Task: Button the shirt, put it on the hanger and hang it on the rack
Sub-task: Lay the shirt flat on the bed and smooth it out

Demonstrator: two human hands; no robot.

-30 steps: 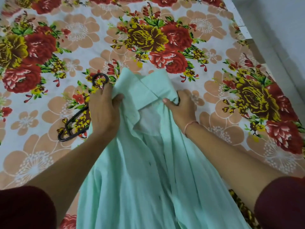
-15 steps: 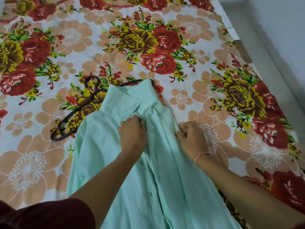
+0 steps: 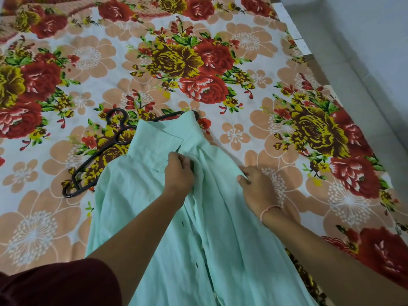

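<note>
A mint-green shirt lies front up on the flowered bed, collar pointing away from me. A black hanger lies partly under its upper left; the hook shows left of the collar and one end peeks out above the collar. My left hand pinches the shirt's front edge just below the collar. My right hand grips the shirt's right edge near the shoulder. Small dark buttons run down the front placket.
The bed is covered by a floral sheet in red, yellow and peach. Its right edge meets a pale grey floor. No rack is in view.
Both hands have come down from the collar to the upper chest of the shirt. The collar now lies flat with the hanger end showing above it.
</note>
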